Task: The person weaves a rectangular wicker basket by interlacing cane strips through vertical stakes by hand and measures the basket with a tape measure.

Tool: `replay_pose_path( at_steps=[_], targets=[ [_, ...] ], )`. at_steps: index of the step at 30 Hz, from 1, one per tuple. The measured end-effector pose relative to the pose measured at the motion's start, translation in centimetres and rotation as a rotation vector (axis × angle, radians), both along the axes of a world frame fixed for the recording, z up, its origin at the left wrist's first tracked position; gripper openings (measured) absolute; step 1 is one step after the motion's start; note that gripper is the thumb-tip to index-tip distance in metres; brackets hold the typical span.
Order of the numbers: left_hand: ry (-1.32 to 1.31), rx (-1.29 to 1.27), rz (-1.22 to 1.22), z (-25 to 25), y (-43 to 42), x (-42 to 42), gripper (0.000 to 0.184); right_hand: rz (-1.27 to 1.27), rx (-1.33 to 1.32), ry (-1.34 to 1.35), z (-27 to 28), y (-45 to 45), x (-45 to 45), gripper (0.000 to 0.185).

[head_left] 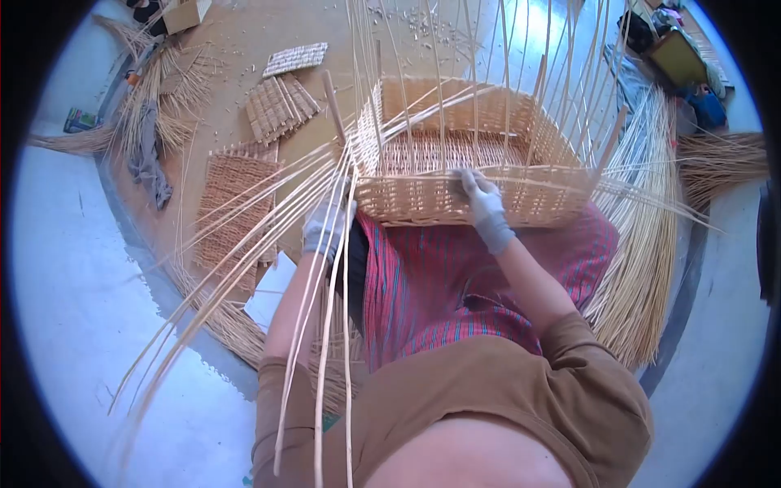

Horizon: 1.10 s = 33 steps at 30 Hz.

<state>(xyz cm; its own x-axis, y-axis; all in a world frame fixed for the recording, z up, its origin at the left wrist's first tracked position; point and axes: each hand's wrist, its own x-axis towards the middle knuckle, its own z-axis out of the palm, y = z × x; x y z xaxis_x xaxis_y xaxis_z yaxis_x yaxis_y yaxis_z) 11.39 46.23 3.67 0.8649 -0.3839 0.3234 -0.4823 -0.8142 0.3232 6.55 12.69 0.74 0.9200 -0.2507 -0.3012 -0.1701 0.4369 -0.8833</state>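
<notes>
A half-woven rectangular wicker basket (407, 199) rests on my lap, tilted so its inside shows. Tall thin stakes rise from its walls, and a bundle of long willow rods (268, 207) fans out from its left corner. Over the rim of the near wall, my right hand (486, 207), in a pale glove, is closed with the fingertips inside. My left hand (324, 228), also gloved, is closed at the lower left corner of the basket. Loose rods cross in front of it and hide part of its fingers.
A red striped cloth (439, 293) covers my lap. Woven mats (236, 195) lie on the floor at the left, with a smaller woven panel (281, 106) behind. A large bundle of willow rods (643, 276) spreads along the right. A grey cloth (146, 163) lies at the far left.
</notes>
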Motion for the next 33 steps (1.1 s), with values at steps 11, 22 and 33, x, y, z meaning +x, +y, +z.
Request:
replay_pose_path(
  at_steps=[11,22,33],
  targets=[
    [1.144,-1.001,0.210,-0.7,-11.3,5.2,0.012,-0.349,-0.085,-0.193,-1.0,0.1,1.2,0.022],
    [0.848,-0.871,0.347,-2.2,-12.2,4.4,0.025,-0.115,-0.241,-0.653,4.5,-0.2,4.3,0.037],
    [0.558,-0.448,0.633,-0.6,-14.6,3.6,0.060,0.073,-0.186,-0.599,4.7,0.2,-0.9,0.018]
  ],
)
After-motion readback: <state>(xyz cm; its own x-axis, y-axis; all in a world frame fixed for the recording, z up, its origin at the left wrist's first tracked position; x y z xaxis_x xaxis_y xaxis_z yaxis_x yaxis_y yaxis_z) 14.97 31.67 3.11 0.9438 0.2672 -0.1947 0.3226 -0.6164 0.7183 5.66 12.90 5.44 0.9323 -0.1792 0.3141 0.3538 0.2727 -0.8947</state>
